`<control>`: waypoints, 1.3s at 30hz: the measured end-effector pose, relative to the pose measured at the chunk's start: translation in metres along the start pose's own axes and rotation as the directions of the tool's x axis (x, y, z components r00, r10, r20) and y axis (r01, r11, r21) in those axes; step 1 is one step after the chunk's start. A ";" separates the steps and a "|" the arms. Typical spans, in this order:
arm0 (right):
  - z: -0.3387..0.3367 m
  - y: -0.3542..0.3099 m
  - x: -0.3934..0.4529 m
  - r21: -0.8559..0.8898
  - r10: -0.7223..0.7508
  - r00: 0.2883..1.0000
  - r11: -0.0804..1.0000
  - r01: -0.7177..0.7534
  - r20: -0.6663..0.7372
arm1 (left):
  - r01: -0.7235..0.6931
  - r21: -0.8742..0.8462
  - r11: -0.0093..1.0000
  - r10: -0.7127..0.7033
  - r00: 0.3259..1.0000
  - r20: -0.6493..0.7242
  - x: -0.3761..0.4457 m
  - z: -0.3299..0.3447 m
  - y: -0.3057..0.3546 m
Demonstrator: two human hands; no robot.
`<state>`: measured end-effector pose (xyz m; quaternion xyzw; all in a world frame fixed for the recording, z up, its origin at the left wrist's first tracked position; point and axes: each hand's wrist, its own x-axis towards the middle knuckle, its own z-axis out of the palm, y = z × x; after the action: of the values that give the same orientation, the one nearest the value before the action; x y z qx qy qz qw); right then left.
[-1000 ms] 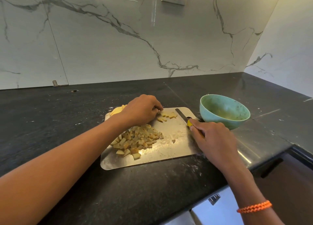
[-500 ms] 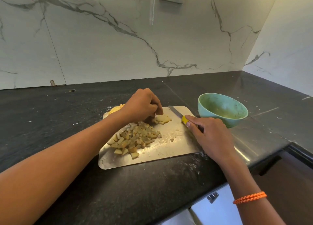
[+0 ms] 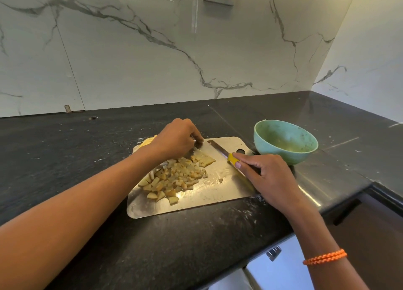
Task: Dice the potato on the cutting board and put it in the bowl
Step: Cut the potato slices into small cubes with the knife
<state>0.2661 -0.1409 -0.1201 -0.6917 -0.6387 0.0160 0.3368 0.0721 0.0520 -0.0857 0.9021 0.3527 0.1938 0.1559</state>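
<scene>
A: Where's the potato?
B: Diced pile (image 3: 174, 178) on the steel board (image 3: 196, 204); left hand (image 3: 174, 140), fingers curled, holds a slab (image 3: 204, 158) beside it.
A: And the right hand (image 3: 269, 176)?
B: Fingers wrapped round the knife (image 3: 220, 150), blade lying near the slab. Bowl (image 3: 285, 143) just beside the board on the worktop (image 3: 65, 158). No readable writing.

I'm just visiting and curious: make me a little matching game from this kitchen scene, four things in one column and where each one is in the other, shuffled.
Things:
1. knife
2. bowl
3. diced potato
4. bracelet

Places:
A. piled on the cutting board
B. around the right wrist
C. on the counter, right of the board
D. held in the right hand

Pairs: 1-D, 2-C, 3-A, 4-B
</scene>
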 end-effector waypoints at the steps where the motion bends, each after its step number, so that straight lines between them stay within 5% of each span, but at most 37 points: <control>1: 0.001 0.000 0.000 -0.033 -0.002 1.000 0.999 0.003 0.010 | 0.001 -0.001 1.000 -0.001 1.000 0.000 0.000 -0.001 0.001; 10: -0.007 -0.017 -0.010 0.217 -0.035 0.984 0.976 -0.003 0.172 | 0.015 -0.015 1.000 -0.015 1.000 0.022 -0.005 -0.015 0.001; 19: 0.002 -0.032 -0.017 0.140 -0.048 0.991 0.990 0.030 0.124 | 0.019 -0.027 0.999 -0.019 1.000 0.019 -0.005 -0.015 -0.001; 30: 0.005 -0.039 -0.062 -0.065 0.110 0.982 0.991 -0.121 -0.154 | 0.034 0.014 0.999 -0.034 0.999 0.011 -0.002 -0.010 0.000; 39: 0.032 -0.080 -0.051 -0.030 0.076 0.997 0.997 -0.077 -0.024 | 0.032 0.003 0.999 -0.032 0.998 0.045 -0.001 -0.013 0.000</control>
<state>0.1726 -0.1758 -0.1268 -0.7209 -0.6080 0.0111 0.3325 0.0657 0.0528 -0.0744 0.9006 0.3638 0.1705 0.1660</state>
